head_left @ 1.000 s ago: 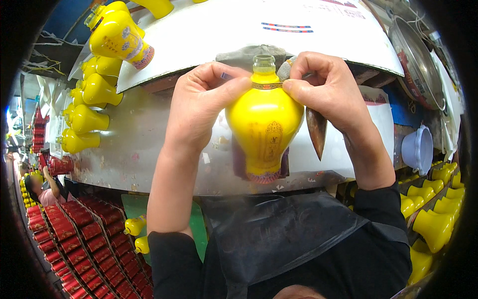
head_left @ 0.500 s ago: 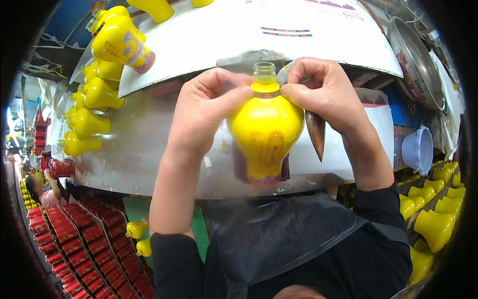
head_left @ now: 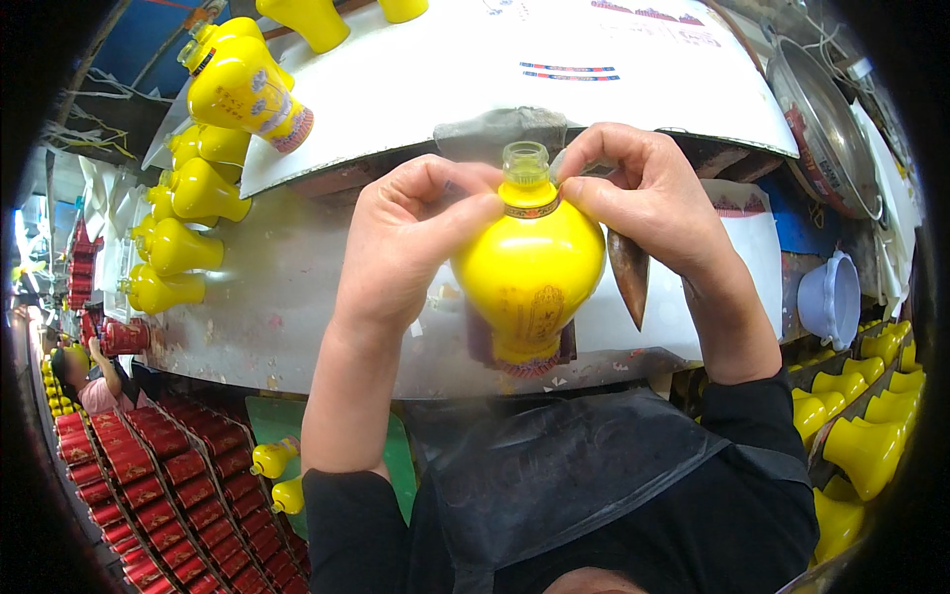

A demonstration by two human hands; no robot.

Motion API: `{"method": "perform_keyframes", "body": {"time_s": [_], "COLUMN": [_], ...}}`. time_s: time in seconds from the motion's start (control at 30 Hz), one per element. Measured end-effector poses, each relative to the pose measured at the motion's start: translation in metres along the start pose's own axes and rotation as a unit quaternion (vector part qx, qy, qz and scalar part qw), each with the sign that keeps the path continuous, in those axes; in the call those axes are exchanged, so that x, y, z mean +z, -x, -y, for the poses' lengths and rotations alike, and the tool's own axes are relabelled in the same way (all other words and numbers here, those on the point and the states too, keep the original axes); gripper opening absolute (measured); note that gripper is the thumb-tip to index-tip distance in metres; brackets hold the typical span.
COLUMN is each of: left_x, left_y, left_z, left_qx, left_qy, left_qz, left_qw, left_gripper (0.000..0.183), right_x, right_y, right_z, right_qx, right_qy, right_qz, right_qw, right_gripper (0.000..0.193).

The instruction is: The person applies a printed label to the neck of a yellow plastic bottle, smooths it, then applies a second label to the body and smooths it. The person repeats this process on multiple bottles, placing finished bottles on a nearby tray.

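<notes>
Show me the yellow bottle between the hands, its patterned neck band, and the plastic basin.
Yellow bottle (head_left: pixel 529 259): head view, front of its body.
Patterned neck band (head_left: pixel 531 211): head view, its front middle.
Plastic basin (head_left: pixel 827 301): head view, its side wall.

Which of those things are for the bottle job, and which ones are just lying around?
Part of the job:
left hand and right hand
yellow bottle between them
patterned band across its neck
probably two thin strips on the white board

Seemingly just lying around:
pale tub, right side
round metal pan, upper right
</notes>
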State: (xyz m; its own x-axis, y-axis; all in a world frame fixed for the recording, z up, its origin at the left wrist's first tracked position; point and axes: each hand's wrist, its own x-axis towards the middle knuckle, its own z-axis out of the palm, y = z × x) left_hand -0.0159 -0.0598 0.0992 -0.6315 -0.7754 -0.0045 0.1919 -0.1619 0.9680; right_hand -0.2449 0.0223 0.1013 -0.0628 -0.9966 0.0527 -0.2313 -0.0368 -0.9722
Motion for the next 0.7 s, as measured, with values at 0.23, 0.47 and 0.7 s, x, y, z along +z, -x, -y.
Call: {"method": "perform_keyframes", "body": {"time_s": [0.23,0.47,0.7], "left_x": [0.000,0.001,0.001], "left_y": [0.002,0.004,0.007], "left_z": [-0.001,-0.001,-0.002], "left_qx": [-0.005,-0.005,-0.002], "left_qy": [-0.006,0.003,0.009], "left_qz": [-0.007,-0.005,-0.003], "left_qw": [1.000,1.000,1.000], "left_gripper": [0.006,0.004,0.004], "right_x": [0.000,0.003,-0.002], "right_y": [0.005,0.001,-0.003], "right_z": [0.013,0.026,0.029], "right_qx": [-0.050,-0.026,0.005], "right_qy": [0.042,0.118,0.061], "right_qz": [-0.025,0.034,0.090], "right_qw": [0.998,0.992,0.994], "right_gripper": [0.036,0.039,0.040]}}
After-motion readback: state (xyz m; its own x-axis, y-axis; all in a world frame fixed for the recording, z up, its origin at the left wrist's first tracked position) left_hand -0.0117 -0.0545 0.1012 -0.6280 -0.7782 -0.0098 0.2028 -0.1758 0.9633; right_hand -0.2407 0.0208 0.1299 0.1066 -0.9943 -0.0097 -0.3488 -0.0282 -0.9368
